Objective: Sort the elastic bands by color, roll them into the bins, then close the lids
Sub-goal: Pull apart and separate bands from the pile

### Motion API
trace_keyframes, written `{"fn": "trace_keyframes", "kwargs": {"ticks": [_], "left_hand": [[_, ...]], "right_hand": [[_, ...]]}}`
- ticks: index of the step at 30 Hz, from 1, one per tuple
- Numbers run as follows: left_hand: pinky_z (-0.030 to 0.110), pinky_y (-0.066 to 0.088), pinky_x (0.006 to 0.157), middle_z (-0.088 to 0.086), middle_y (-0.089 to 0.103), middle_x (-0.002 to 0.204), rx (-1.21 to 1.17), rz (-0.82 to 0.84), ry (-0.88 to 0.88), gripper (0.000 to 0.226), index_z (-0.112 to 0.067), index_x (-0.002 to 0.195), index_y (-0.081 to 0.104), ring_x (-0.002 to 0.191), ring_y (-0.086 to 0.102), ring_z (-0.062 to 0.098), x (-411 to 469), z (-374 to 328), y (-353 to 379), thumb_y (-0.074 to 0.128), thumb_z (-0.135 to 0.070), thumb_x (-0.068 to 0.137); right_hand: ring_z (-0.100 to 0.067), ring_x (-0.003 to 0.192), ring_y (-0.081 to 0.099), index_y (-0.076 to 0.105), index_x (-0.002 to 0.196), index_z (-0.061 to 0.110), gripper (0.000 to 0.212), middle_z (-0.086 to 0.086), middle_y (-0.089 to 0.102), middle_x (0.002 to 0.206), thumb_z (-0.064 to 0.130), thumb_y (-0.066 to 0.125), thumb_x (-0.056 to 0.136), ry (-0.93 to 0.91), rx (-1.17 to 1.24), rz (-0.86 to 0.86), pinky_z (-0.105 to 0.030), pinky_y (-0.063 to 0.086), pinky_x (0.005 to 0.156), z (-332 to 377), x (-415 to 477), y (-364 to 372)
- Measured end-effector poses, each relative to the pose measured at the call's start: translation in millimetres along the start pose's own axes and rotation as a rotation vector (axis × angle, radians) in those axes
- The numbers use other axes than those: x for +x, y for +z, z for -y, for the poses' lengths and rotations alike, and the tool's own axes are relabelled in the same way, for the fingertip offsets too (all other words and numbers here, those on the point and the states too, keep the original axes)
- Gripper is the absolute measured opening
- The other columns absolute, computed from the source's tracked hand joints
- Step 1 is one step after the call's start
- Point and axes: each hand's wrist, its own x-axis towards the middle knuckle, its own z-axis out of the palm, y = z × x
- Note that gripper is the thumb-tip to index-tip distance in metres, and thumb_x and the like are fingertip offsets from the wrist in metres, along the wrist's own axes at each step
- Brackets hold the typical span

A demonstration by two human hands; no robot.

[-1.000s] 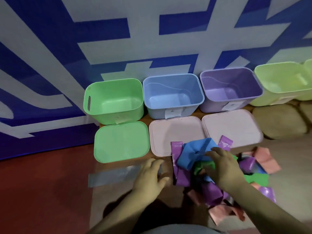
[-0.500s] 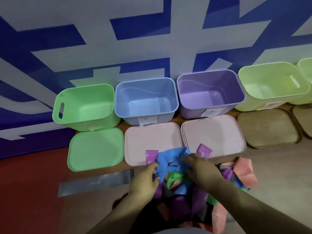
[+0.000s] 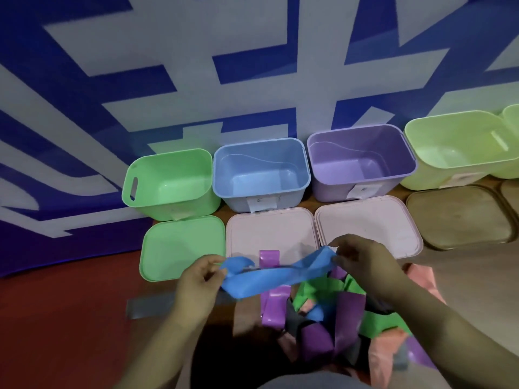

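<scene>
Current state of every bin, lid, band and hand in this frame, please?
green bin: open, empty
blue bin: open, empty
purple bin: open, empty
yellow-green bin: open, empty
green lid: off, lying flat
left pink lid: off, lying flat
right pink lid: off, lying flat
blue band: held up, unrolled
band pile: unsorted
left hand: pinches blue band
right hand: pinches blue band

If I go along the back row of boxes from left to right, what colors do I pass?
Green bin → blue bin → purple bin → yellow-green bin → second yellow-green bin, cut off by the picture's edge.

Bare forearms (image 3: 157, 346), grey garment (image 3: 311, 384).
</scene>
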Motion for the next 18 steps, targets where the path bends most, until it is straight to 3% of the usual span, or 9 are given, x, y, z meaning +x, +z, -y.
{"fn": "trace_keyframes", "kwargs": {"ticks": [3,7,9,12,18], "left_hand": [[0.012,0.042,0.057,0.000,0.059,0.063,-0.065,-0.056,-0.005,0.026,-0.013,0.094,0.068,0.053,0.051,0.001,-10,4,-28,0.063,0.012,0.088],[0.015,0.048,0.061,-0.010,0.067,0.059,-0.093,-0.121,-0.030,0.020,-0.007,0.092,0.067,0.054,0.057,-0.005,-33,17,-63,0.062,0.012,0.089],[0.010,0.047,0.060,-0.008,0.070,0.064,-0.080,-0.165,-0.047,0.019,-0.006,0.090,0.068,0.057,0.060,-0.006,-46,29,-82,0.062,0.012,0.088],[0.008,0.045,0.059,-0.003,0.069,0.070,-0.034,-0.212,-0.093,0.025,-0.013,0.085,0.069,0.058,0.059,-0.006,-66,51,-115,0.064,0.012,0.087],[0.008,0.046,0.061,-0.001,0.074,0.084,0.109,-0.216,-0.205,0.022,-0.018,0.090,0.069,0.069,0.065,-0.004,-106,98,-171,0.065,0.004,0.087]], "right_hand": [[-0.008,0.057,0.062,0.068,0.092,0.026,0.024,0.000,0.070,0.074,0.007,0.076,0.081,0.020,0.123,0.027,-0.016,0.047,0.056,21,-8,6],[-0.005,0.061,0.062,0.066,0.092,0.031,0.027,0.005,0.068,0.075,0.010,0.079,0.080,-0.023,0.127,0.090,-0.015,0.045,0.061,46,-21,33],[-0.005,0.060,0.062,0.067,0.092,0.027,0.027,0.004,0.067,0.075,0.007,0.078,0.080,-0.026,0.132,0.123,-0.014,0.047,0.061,58,-29,52],[-0.011,0.060,0.065,0.067,0.091,0.028,0.026,0.004,0.069,0.076,0.008,0.077,0.080,-0.027,0.125,0.183,-0.027,0.053,0.060,72,-41,87],[-0.001,0.066,0.063,0.065,0.083,0.031,0.024,0.015,0.069,0.078,0.014,0.081,0.075,-0.094,0.008,0.292,-0.019,0.048,0.067,80,-66,160]]}}
